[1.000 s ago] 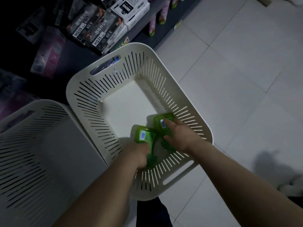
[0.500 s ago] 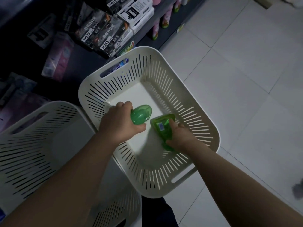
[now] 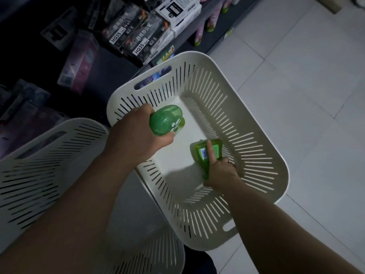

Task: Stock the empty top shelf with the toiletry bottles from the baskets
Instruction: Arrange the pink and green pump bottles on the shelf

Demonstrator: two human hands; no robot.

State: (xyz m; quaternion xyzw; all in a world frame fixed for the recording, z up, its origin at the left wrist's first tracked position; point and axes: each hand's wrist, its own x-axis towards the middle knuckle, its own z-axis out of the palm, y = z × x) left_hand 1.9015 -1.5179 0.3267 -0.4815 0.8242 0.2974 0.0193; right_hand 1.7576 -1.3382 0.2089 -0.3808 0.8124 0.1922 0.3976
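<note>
Lifted higher than a moment ago, the left hand (image 3: 136, 135) grips a translucent green plastic bottle (image 3: 166, 119) above the white slotted plastic basket (image 3: 284, 167), probably ready to carry off. The right hand (image 3: 221, 173) curls round a second green bottle (image 3: 205, 153) at the basket's near right, forefinger steadying its label.

both bare forearms reach forward and down. the left hand (image 3: 136, 135) is higher, fingers and thumb wrapped round the rounded green bottle (image 3: 166, 120). the right hand (image 3: 222, 173) is lower, gripping the flat green bottle (image 3: 204, 155), index finger straight along it.
</note>
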